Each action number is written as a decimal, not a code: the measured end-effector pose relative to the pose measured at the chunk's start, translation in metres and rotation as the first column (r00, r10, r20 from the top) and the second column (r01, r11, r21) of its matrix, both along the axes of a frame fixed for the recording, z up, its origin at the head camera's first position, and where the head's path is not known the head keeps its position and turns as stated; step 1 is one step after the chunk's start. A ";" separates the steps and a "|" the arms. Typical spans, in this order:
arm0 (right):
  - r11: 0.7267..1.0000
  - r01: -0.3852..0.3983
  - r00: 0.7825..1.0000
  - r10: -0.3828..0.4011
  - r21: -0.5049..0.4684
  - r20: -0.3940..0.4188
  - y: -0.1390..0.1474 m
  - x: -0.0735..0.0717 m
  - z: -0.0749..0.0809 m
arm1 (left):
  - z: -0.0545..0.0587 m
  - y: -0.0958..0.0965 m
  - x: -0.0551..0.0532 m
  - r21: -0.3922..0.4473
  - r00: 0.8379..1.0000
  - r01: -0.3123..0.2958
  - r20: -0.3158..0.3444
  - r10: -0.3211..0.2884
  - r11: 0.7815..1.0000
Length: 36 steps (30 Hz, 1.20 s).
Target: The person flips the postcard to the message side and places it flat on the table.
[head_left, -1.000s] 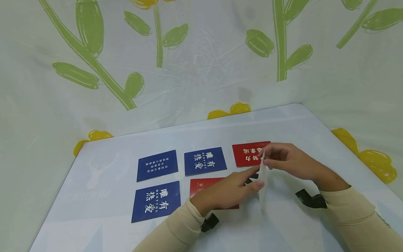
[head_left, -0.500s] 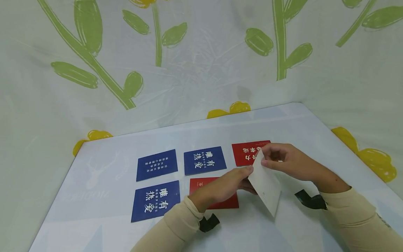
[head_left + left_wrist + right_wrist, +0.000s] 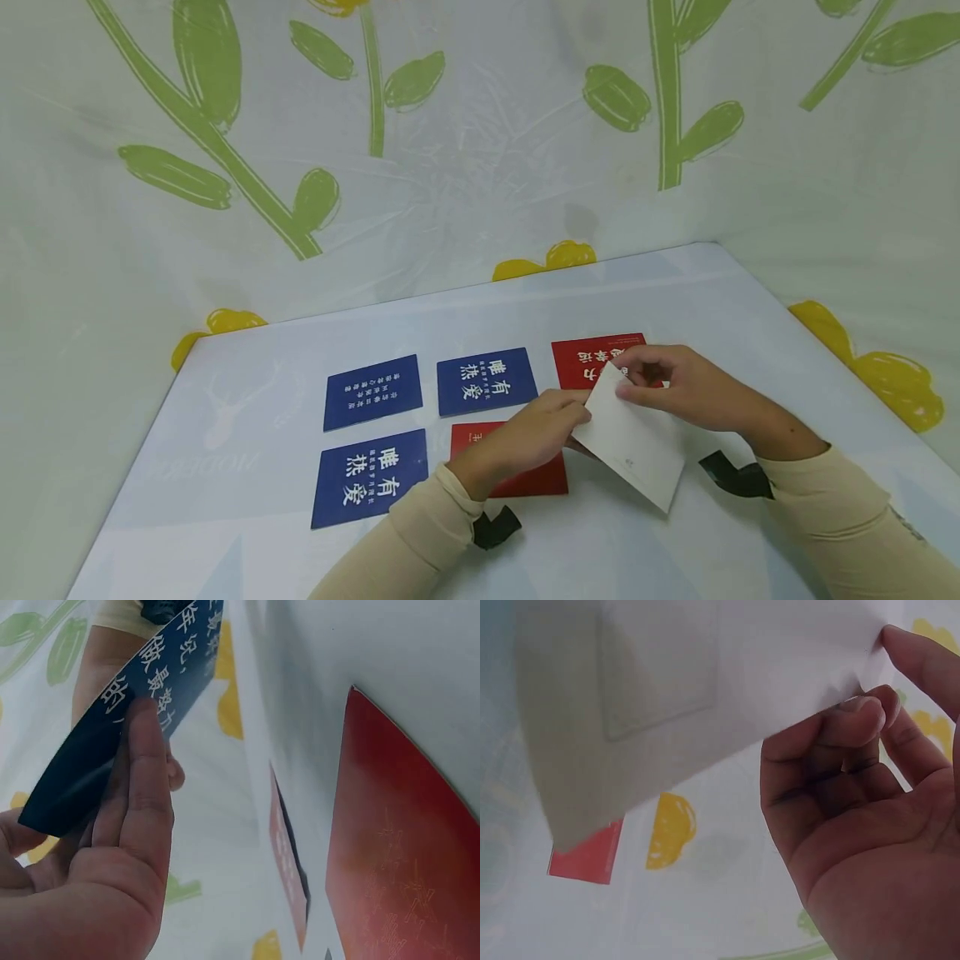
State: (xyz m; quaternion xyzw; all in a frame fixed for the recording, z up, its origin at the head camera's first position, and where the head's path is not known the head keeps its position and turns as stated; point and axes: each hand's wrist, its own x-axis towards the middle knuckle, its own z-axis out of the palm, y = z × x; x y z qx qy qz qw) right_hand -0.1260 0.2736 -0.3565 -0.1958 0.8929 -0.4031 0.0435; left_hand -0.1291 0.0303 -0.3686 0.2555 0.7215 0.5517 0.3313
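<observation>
A card (image 3: pixel 637 442) is held tilted above the table's right half, its white back facing the head camera. Dark blue with white characters covers its other face, which the left wrist view shows. My left hand (image 3: pixel 528 437) grips the card's left edge, fingers along the blue face and thumb on the white side. At the upper corner, my right hand (image 3: pixel 678 387) pinches the card between thumb and fingers. One red card (image 3: pixel 536 479) lies partly hidden under my left hand and forearm. Another red card (image 3: pixel 573 360) lies behind the held card, partly covered by it and my right hand.
Three blue cards lie flat at the left: a rear-left one (image 3: pixel 372 393), a rear-middle one (image 3: pixel 480 400) and a front one (image 3: pixel 352 492). They rest on a pale table (image 3: pixel 225 475). A white cloth with printed plants (image 3: pixel 487 208) hangs behind and around it.
The card was edge-on to the head camera and has turned to show its white back. My left hand has shifted slightly left along its edge; my right hand keeps the corner.
</observation>
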 end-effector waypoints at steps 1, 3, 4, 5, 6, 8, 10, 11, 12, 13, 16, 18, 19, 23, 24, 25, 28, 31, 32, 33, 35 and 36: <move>1.000 0.001 1.000 -0.001 0.004 -0.006 0.000 0.000 -0.001 | 0.000 0.000 0.000 -0.005 1.000 -0.008 0.001 0.008 1.000; 1.000 0.001 1.000 0.000 0.014 -0.017 -0.001 -0.001 -0.002 | 0.000 0.000 0.000 -0.002 1.000 -0.018 0.008 0.018 1.000; 1.000 0.000 1.000 0.000 0.018 -0.021 -0.001 -0.001 -0.002 | 0.000 0.000 0.000 0.002 1.000 -0.022 0.011 0.022 1.000; 1.000 0.000 1.000 0.001 0.022 -0.026 -0.001 -0.001 -0.002 | 0.000 0.000 0.000 0.010 1.000 -0.024 0.017 0.024 1.000; 1.000 -0.001 1.000 0.002 0.025 -0.028 -0.001 -0.001 -0.002 | -0.001 0.001 -0.001 0.016 0.999 -0.027 0.022 0.027 1.000; 1.000 -0.002 0.999 0.003 0.030 -0.033 0.000 -0.001 -0.002 | -0.001 0.001 -0.001 0.027 0.999 -0.035 0.033 0.035 0.999; 0.999 -0.001 0.999 0.002 0.037 -0.034 -0.001 -0.001 -0.002 | -0.001 0.001 0.000 0.029 0.998 -0.048 0.039 0.047 0.998; 0.999 0.001 0.999 0.001 0.041 -0.034 -0.001 -0.001 -0.002 | -0.001 0.002 -0.001 0.032 0.998 -0.053 0.046 0.052 0.998; 0.999 0.002 0.999 0.000 0.044 -0.034 -0.001 -0.001 -0.002 | -0.001 0.002 -0.001 0.030 0.997 -0.059 0.051 0.057 0.998; 0.999 0.004 0.999 -0.002 0.045 -0.032 -0.001 -0.001 -0.002 | -0.001 0.002 -0.001 0.030 0.996 -0.063 0.057 0.061 0.998; 0.999 0.007 1.000 -0.005 0.049 -0.029 -0.001 -0.002 -0.003 | -0.002 0.002 -0.002 0.036 0.995 -0.072 0.077 0.070 0.997; 0.999 0.008 1.000 -0.007 0.046 -0.028 0.000 -0.002 -0.003 | -0.002 0.002 -0.003 0.049 0.993 -0.077 0.093 0.073 0.996; 0.999 0.008 1.000 -0.007 0.044 -0.025 0.000 -0.002 -0.003 | -0.003 0.001 -0.004 0.057 0.992 -0.081 0.100 0.075 0.995; 0.999 0.008 1.000 -0.008 0.042 0.000 0.002 -0.003 -0.004 | -0.004 0.001 -0.005 0.081 0.990 -0.089 0.115 0.080 0.993; 0.999 0.007 1.000 -0.007 0.040 0.009 0.003 -0.003 -0.004 | -0.004 0.001 -0.005 0.082 0.990 -0.090 0.116 0.080 0.993; 0.999 0.004 1.000 -0.005 0.042 0.020 0.003 -0.004 -0.005 | -0.005 0.001 -0.006 0.083 0.990 -0.092 0.116 0.082 0.992; 0.999 -0.001 0.999 -0.001 0.047 0.043 0.004 -0.006 -0.006 | -0.006 0.001 -0.006 0.081 0.990 -0.097 0.111 0.087 0.992; 0.999 -0.009 0.999 0.006 0.051 0.053 0.006 -0.008 -0.007 | -0.006 0.000 -0.007 0.076 0.990 -0.100 0.105 0.092 0.992; 0.999 -0.013 0.998 0.010 0.051 0.056 0.006 -0.008 -0.007 | -0.006 0.000 -0.008 0.073 0.991 -0.100 0.101 0.092 0.992; 0.999 -0.016 0.998 0.013 0.049 0.059 0.006 -0.008 -0.008 | -0.007 0.000 -0.008 0.070 0.991 -0.100 0.098 0.093 0.993; 0.999 -0.025 0.998 0.022 0.047 0.063 0.006 -0.009 -0.008 | -0.007 0.000 -0.008 0.067 0.991 -0.100 0.093 0.094 0.993; 0.999 -0.029 0.997 0.026 0.046 0.066 0.006 -0.010 -0.009 | -0.007 -0.001 -0.009 0.064 0.991 -0.103 0.092 0.096 0.993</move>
